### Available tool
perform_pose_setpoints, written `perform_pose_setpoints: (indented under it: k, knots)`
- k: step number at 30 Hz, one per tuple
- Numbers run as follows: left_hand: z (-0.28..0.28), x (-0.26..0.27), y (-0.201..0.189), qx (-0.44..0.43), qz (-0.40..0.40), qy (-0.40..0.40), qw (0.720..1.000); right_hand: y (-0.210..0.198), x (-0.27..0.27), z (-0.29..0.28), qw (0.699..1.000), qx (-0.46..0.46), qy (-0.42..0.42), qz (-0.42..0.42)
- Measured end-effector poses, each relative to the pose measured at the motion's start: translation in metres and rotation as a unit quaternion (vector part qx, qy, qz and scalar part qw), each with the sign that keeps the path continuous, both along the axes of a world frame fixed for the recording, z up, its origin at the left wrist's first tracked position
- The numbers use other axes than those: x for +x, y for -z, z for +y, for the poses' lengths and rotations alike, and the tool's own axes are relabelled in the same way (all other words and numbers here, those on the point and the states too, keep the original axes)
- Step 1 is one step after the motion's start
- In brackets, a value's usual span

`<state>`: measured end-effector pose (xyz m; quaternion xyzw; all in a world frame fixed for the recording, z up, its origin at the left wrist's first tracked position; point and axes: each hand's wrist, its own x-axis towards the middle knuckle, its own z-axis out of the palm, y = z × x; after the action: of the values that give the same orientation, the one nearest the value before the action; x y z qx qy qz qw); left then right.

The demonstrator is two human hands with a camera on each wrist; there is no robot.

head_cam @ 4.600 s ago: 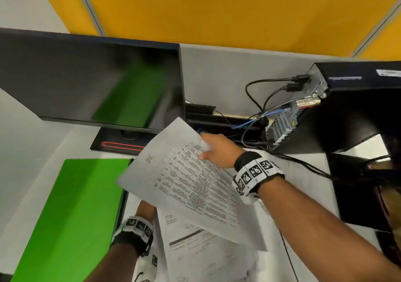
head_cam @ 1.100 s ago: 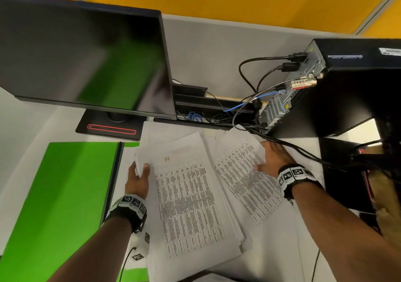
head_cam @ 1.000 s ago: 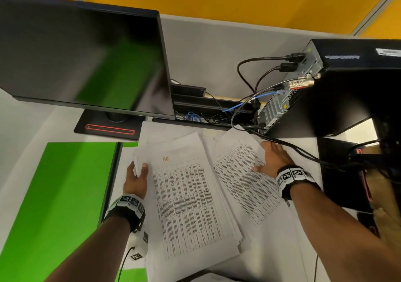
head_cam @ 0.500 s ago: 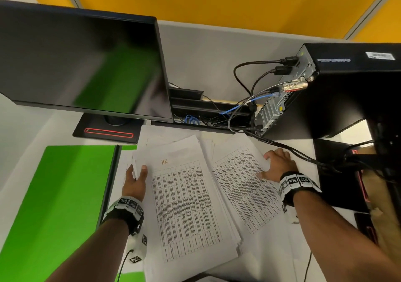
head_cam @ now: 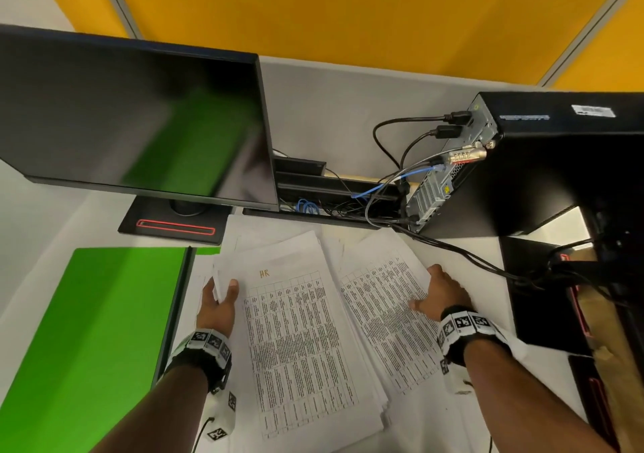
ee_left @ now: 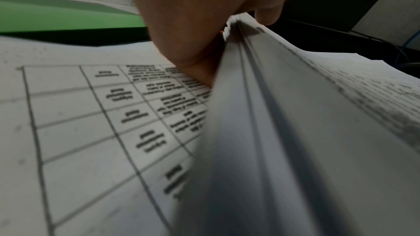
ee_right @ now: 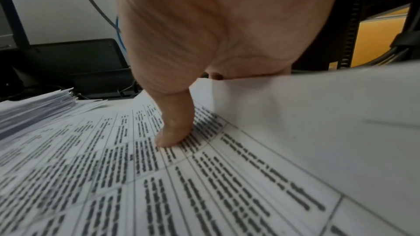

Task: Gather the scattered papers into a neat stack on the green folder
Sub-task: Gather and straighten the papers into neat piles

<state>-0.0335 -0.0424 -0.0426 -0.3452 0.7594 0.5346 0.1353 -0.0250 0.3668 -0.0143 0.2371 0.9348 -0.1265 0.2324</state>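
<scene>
An open green folder (head_cam: 90,330) lies flat at the left of the desk. Beside it sits a thick pile of printed papers (head_cam: 299,341) with "HR" on the top page. My left hand (head_cam: 219,299) grips the pile's left edge, thumb on top; the left wrist view shows the pile (ee_left: 295,132) bent upward in that grip, with the folder (ee_left: 68,19) behind. A separate printed sheet (head_cam: 386,316) lies askew to the right. My right hand (head_cam: 439,292) holds its right edge: the thumb (ee_right: 175,132) presses on the print and the edge (ee_right: 318,105) curls up over hidden fingers.
A black monitor (head_cam: 132,121) on its base (head_cam: 170,226) stands behind the folder. A black computer tower (head_cam: 522,160) stands at the back right, its cables (head_cam: 453,247) trailing across the desk just beyond my right hand. A cable tray (head_cam: 313,187) runs along the back.
Earlier my right hand carried a sheet through the air above the pile. Over the last second it slid nearer along the right sheet's edge, which lifted. My left hand kept its grip.
</scene>
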Motion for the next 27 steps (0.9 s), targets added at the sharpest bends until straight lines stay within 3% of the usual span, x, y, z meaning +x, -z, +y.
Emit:
perform_pose_setpoints:
  k: [6,12,20,23,27]
  knots:
    - [-0.001,0.000,0.001,-0.001,-0.001,0.007,1.000,-0.015,-0.001,0.001,0.997,-0.083,0.000,0.007]
    - [0.003,0.001,-0.004,-0.014,0.004,0.012,1.000,-0.045,-0.003,0.011,0.996,-0.071,-0.045,0.041]
    - [0.004,0.002,-0.007,-0.007,0.009,0.004,1.000,-0.184,-0.025,0.029,0.985,-0.050,-0.076,0.149]
    - [0.006,0.003,-0.010,-0.007,0.007,0.009,1.000,-0.224,-0.024,0.024,0.966,-0.119,-0.065,0.222]
    - [0.005,0.003,-0.011,-0.005,0.010,0.007,1.000,-0.226,-0.021,0.009,0.907,-0.322,-0.022,0.270]
